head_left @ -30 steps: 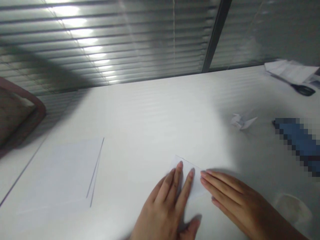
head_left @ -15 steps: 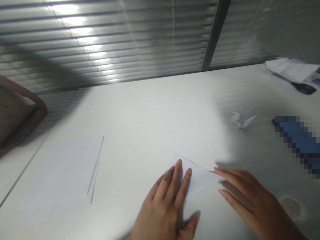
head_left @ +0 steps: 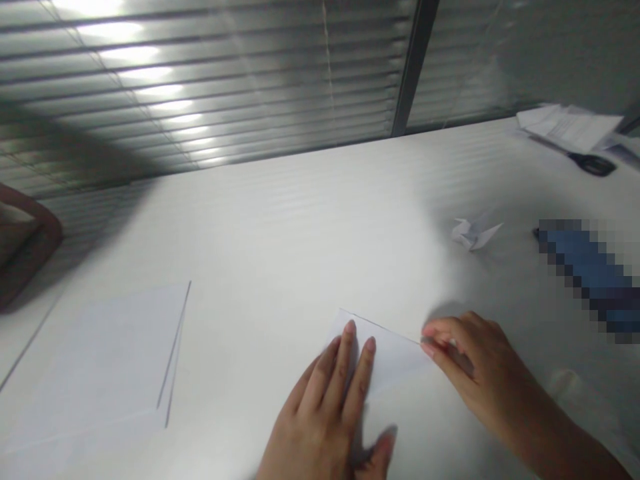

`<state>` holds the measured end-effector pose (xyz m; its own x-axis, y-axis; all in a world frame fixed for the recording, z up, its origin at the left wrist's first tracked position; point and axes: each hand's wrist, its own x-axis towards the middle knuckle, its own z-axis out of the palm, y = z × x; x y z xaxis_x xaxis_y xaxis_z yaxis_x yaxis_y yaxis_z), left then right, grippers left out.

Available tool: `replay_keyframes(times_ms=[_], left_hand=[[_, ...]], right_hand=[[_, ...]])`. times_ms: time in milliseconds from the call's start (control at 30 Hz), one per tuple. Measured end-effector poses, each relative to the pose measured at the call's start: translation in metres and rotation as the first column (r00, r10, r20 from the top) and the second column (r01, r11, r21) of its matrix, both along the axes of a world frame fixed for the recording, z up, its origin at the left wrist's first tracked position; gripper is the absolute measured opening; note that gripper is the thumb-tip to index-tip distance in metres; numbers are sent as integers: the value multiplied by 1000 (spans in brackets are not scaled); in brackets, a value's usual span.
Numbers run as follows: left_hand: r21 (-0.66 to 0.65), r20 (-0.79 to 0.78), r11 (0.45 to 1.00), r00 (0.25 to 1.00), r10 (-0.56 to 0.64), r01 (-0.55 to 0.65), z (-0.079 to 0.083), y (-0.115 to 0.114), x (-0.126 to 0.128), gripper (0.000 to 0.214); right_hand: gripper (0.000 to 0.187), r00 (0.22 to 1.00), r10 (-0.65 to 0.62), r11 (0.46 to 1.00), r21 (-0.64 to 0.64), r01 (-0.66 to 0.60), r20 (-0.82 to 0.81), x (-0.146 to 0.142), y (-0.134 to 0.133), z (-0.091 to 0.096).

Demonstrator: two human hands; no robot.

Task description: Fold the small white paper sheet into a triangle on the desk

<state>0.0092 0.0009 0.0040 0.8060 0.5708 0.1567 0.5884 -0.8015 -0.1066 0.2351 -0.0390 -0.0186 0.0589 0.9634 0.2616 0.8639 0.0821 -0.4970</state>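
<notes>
Head view, left hand (head_left: 320, 413) on folded paper (head_left: 395, 360), right hand (head_left: 470, 353) at its corner

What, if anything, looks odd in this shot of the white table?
The blue object near the right edge stands out: it is pixelated, so what it is cannot be told. The rest, including the paper crane and the folded white paper under the left hand, looks ordinary.

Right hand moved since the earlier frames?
Yes. Measured against the paper crane, the right hand has shifted rightward and now curls at the right corner of the folded white paper.
</notes>
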Motion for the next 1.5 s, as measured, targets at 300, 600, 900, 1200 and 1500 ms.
replay_keyframes(times_ms=[300, 600, 900, 1200, 1500], left_hand=[[-19, 4, 1000, 1000, 2, -2, 1, -2, -1, 85], [-68, 29, 998, 1000, -5, 6, 1, -2, 0, 81], [-123, 58, 992, 998, -14, 21, 1, -3, 1, 83], [-100, 34, 995, 999, -17, 21, 2, -3, 0, 80], [-103, 6, 994, 1000, -27, 28, 3, -1, 1, 79]], right_hand=[[30, 988, 22, 997, 76, -34, 155, -6, 3, 9], [16, 958, 50, 981, 164, -100, 284, -3, -6, 11], [33, 821, 396, 881, 84, -466, 411, -36, -29, 18], [35, 825, 343, 900, 94, -425, 450, -36, -32, 10], [34, 840, 330, 905, 107, -411, 431, -35, -32, 12]])
